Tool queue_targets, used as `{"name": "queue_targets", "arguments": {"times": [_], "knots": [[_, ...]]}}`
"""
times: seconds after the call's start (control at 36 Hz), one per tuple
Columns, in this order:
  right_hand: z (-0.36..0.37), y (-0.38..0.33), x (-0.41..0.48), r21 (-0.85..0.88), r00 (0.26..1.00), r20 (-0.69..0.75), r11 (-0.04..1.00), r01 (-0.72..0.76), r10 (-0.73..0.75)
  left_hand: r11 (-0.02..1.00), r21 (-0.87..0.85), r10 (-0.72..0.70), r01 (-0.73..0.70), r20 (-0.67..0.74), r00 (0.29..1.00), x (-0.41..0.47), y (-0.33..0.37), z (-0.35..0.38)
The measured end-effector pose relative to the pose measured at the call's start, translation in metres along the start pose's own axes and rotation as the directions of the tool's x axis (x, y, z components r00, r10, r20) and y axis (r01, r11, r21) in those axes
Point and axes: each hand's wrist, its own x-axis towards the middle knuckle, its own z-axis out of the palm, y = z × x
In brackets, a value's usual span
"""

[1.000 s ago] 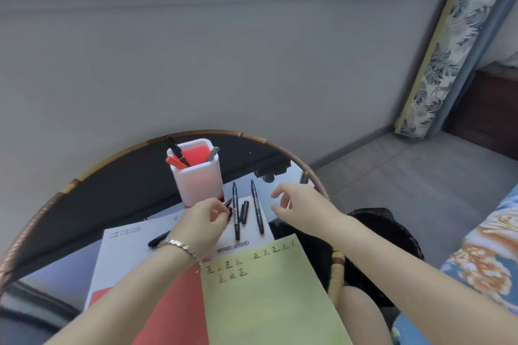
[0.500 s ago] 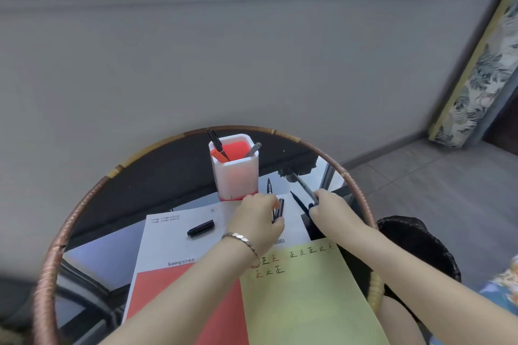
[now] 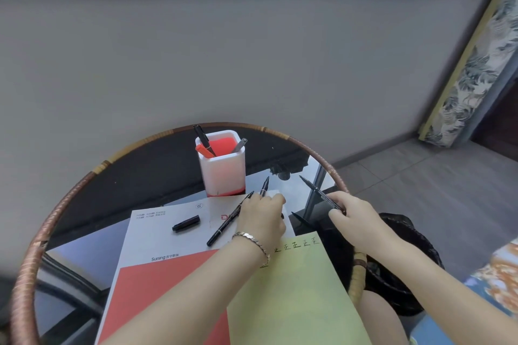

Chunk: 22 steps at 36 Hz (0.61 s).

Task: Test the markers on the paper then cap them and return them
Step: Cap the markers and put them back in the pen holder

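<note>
A round glass desk (image 3: 84, 246) with a wrapped cane rim is seen at the left. A white and red sheet (image 3: 157, 283) is laid on it, and a loose black cap (image 3: 186, 223) is left lying on the sheet's white part. Behind the cap, a white pen cup (image 3: 222, 173) is stood upright with three pens in it. A black marker (image 3: 224, 228) is laid slanted on the sheet, its upper end at the left hand (image 3: 263, 218); whether it is gripped cannot be told. The left hand's fingers are curled round a second marker (image 3: 265, 185), whose tip is pointed away. A green paper (image 3: 294, 302) with written marks is laid over the sheet. A third marker (image 3: 318, 192) is pinched at its near end by the curled fingers of the right hand (image 3: 356, 218), near the desk's right edge.
</note>
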Motion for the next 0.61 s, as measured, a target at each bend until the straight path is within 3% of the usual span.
{"name": "queue_targets", "arguments": {"times": [0.08,0.19,0.28,0.36,0.44,0.61], "knots": [[0.0,0.004,-0.002,0.017,1.0,0.01,1.0,0.004,-0.005,0.952,-0.29,-0.075,0.103,0.106,0.992,-0.007,0.002,-0.006],[-0.002,0.004,-0.005,0.071,0.998,0.001,0.996,0.055,-0.055,0.577,-0.778,-0.267,0.247,0.105,0.958,-0.016,0.007,-0.037],[-0.004,-0.002,-0.008,0.146,0.989,-0.055,0.979,0.142,-0.136,0.298,-0.907,-0.388,0.297,0.169,0.906,-0.021,0.0,-0.055],[-0.004,-0.008,-0.014,0.229,0.98,-0.084,0.954,0.195,-0.18,0.103,-0.944,-0.408,0.313,0.247,0.879,-0.03,-0.011,-0.064],[-0.003,-0.014,-0.022,0.279,0.971,-0.094,0.93,0.239,-0.221,0.034,-0.945,-0.414,0.326,0.283,0.865,-0.04,-0.019,-0.068],[0.001,-0.027,-0.031,0.291,0.955,-0.111,0.909,0.297,-0.276,0.11,-0.932,-0.399,0.347,0.278,0.874,-0.052,-0.025,-0.069]]}}
